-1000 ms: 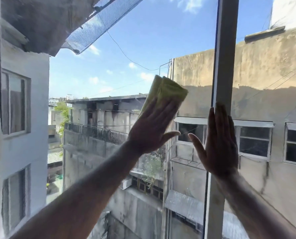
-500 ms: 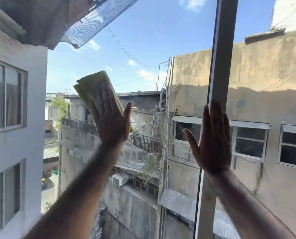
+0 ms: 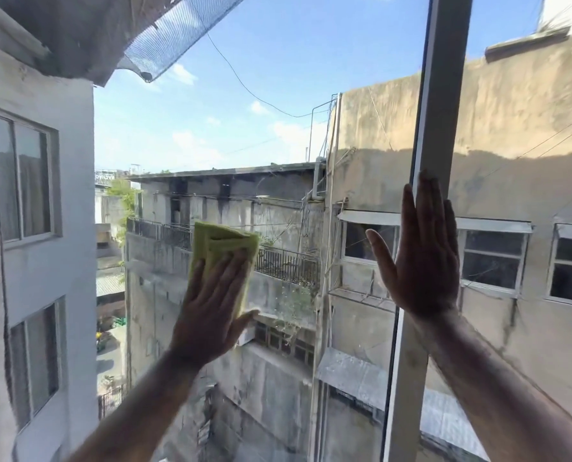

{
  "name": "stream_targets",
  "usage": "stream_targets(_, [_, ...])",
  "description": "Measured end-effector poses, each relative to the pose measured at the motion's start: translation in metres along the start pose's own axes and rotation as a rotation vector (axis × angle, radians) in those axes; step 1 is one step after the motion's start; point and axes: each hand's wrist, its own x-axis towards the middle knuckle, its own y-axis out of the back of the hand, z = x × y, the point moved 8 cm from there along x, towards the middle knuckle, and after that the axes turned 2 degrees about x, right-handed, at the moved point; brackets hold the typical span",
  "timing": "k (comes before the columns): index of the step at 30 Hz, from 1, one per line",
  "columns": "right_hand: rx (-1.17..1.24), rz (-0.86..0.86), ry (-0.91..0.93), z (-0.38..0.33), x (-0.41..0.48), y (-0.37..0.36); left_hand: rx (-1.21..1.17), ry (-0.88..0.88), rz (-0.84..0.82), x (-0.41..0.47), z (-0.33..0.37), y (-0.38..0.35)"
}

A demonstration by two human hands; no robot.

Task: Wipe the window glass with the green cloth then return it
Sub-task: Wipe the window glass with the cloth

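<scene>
The folded green cloth [image 3: 223, 248] lies flat against the window glass [image 3: 244, 105], a little left of centre. My left hand [image 3: 211, 308] presses on its lower half with the fingers spread, so only the cloth's upper part and right edge show. My right hand [image 3: 421, 258] rests flat and open on the pale vertical window frame [image 3: 444, 88], fingers pointing up, holding nothing.
The frame splits the window into a wide left pane and a narrower right pane [image 3: 527, 128]. Through the glass I see grey and tan buildings, a balcony railing [image 3: 288, 265], a mesh awning [image 3: 174, 35] at the top left and blue sky.
My left hand swept the cloth from the upper middle of the pane to the left, then down and back toward the centre. My right hand stayed on the frame.
</scene>
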Motion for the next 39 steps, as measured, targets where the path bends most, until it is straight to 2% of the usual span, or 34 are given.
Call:
stream_targets(2, [0.003, 0.006, 0.004, 0.0, 0.0, 0.0, -0.016, 0.324, 0.025, 0.025, -0.046, 0.01])
stream_targets(4, [0.004, 0.004, 0.001, 0.0, -0.001, 0.001, -0.041, 0.554, 0.061, 0.062, -0.071, 0.022])
stream_targets(5, [0.003, 0.003, 0.0, 0.0, -0.001, 0.002, -0.053, 0.606, 0.079, 0.083, -0.075, 0.026])
stream_targets(7, [0.0, -0.002, 0.002, -0.001, 0.0, 0.002, -0.047, 0.589, 0.086, 0.117, -0.067, 0.03])
stream_targets(9, [-0.004, -0.004, 0.005, -0.002, 0.0, 0.003, -0.012, 0.413, 0.068, 0.136, -0.036, 0.024])
stream_targets(11, [-0.007, -0.001, 0.008, -0.002, 0.0, 0.003, -0.003, 0.102, 0.056, 0.126, 0.018, 0.011])
stream_targets(14, [0.0, 0.012, 0.011, -0.003, 0.001, 0.006, 0.013, -0.377, -0.007, 0.051, 0.086, -0.007])
stream_targets(15, [-0.003, 0.015, 0.011, -0.004, 0.001, 0.007, 0.041, -0.474, -0.028, 0.02, 0.089, -0.011])
stream_targets(17, [-0.004, 0.011, 0.006, -0.004, 0.0, 0.007, 0.073, -0.503, -0.06, -0.033, 0.067, -0.014])
stream_targets(21, [0.004, 0.008, -0.003, -0.003, 0.001, 0.006, 0.058, -0.258, -0.073, -0.063, -0.003, 0.001])
stream_targets(26, [0.009, 0.018, 0.003, -0.004, 0.0, 0.006, -0.035, 0.399, 0.047, 0.044, -0.068, 0.026])
stream_targets(28, [0.005, 0.03, 0.012, -0.004, 0.0, 0.006, -0.034, 0.467, 0.058, 0.089, -0.061, 0.029])
stream_targets(29, [0.006, 0.037, 0.018, -0.005, 0.0, 0.007, -0.026, 0.397, 0.057, 0.106, -0.045, 0.028])
stream_targets(31, [0.01, 0.043, 0.021, -0.006, 0.0, 0.008, -0.024, 0.087, 0.053, 0.12, 0.008, 0.021])
stream_targets(33, [0.014, 0.051, 0.025, -0.006, 0.0, 0.01, -0.017, -0.269, 0.013, 0.088, 0.063, 0.008])
stream_targets(35, [0.011, 0.057, 0.025, -0.006, 0.0, 0.011, 0.034, -0.474, -0.048, 0.026, 0.079, -0.005])
stream_targets(37, [0.012, 0.052, 0.02, -0.007, 0.001, 0.012, 0.064, -0.48, -0.086, -0.034, 0.056, -0.011])
stream_targets(39, [0.023, 0.045, 0.014, -0.007, 0.0, 0.012, 0.07, -0.355, -0.106, -0.073, 0.018, -0.008])
